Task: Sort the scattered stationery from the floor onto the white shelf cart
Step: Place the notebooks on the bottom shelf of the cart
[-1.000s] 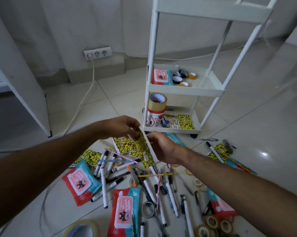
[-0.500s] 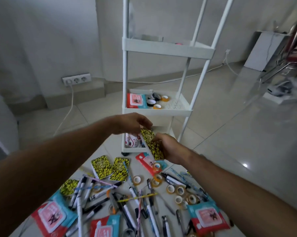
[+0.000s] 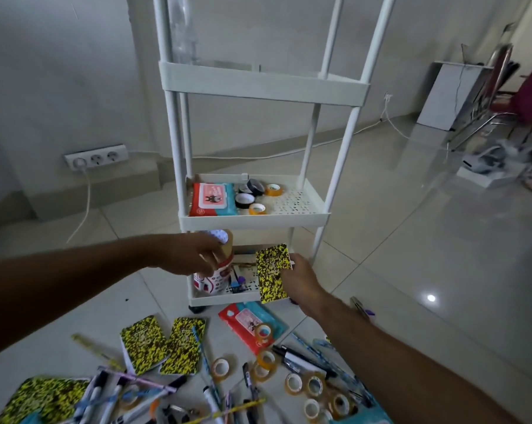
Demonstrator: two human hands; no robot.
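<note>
My right hand (image 3: pixel 299 281) grips a yellow-and-black notebook (image 3: pixel 272 272) upright by its right edge, in front of the bottom tray (image 3: pixel 221 298) of the white shelf cart (image 3: pixel 258 87). My left hand (image 3: pixel 194 255) hovers with fingers apart beside a brown tape roll (image 3: pixel 228 244) that sits on a red-and-white can (image 3: pixel 211 281) in that tray. The middle tray (image 3: pixel 252 222) holds a wipes pack (image 3: pixel 211 198) and several tape rolls (image 3: pixel 257 208). On the floor lie two more notebooks (image 3: pixel 142 344), a wipes pack (image 3: pixel 243 324), tape rolls (image 3: pixel 220 367) and many pens and markers (image 3: pixel 298 359).
A wall socket strip (image 3: pixel 96 157) with a white cable is low on the wall at left. A second cable (image 3: pixel 289 151) runs along the wall behind the cart. A chair (image 3: pixel 488 96) and a white box (image 3: pixel 451 96) stand at far right on the glossy tiles.
Both hands rose from the floor pile towards the cart's bottom tray. My left hand let go of the notebook; only my right hand holds it now, turned upright.
</note>
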